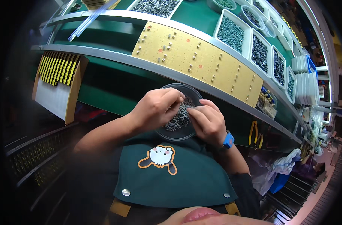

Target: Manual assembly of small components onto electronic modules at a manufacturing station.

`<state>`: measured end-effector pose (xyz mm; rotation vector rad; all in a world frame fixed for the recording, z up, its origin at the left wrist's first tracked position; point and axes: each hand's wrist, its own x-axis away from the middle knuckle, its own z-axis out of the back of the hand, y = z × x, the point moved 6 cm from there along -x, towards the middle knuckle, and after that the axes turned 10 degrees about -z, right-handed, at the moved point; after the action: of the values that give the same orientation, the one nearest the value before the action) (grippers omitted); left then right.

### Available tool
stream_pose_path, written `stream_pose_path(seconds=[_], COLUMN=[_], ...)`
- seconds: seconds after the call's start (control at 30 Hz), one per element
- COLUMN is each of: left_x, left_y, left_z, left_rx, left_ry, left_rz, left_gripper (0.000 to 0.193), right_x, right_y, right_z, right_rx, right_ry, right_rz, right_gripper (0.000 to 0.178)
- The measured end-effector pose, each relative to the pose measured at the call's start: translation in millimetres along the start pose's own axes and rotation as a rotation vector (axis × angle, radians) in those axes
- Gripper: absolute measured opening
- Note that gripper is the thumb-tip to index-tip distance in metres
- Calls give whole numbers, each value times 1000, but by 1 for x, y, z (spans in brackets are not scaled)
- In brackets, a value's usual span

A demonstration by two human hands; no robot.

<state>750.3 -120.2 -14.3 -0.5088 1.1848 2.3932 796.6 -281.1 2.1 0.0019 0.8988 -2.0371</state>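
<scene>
A clear round plastic bowl sits close in front of my apron, with many small dark grey-green cylindrical parts inside. Over its left side is my left hand, thumb and fingertips pinched together. My right hand reaches over the right rim with its fingers curled and thumb pressed in. Both sets of fingertips are above the parts, a small gap apart. Whatever they grip is too small or hidden to make out. Beyond the bowl, a yellow board carries rows of small metal pieces.
White trays of small parts line the far right shelf. A cardboard box with yellow-black strips stands left. Metal rails edge the green bench. Yellow-handled pliers hang at right, below a small bin of parts.
</scene>
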Motion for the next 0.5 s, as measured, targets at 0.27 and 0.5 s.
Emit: stream_pose_path(seconds=[0.27,0.5], left_x=[-27,-13], left_y=[17,-15], left_z=[-6,89], left_rx=[138,-374], left_ry=[128,432], left_rz=[17,99], left_gripper=[24,17], right_x=[5,13], right_y=[-17,-13], right_z=[-6,-9], right_rx=[466,209], right_ry=[-219,-284], right_rz=[-40,-130], right_gripper=[13,10])
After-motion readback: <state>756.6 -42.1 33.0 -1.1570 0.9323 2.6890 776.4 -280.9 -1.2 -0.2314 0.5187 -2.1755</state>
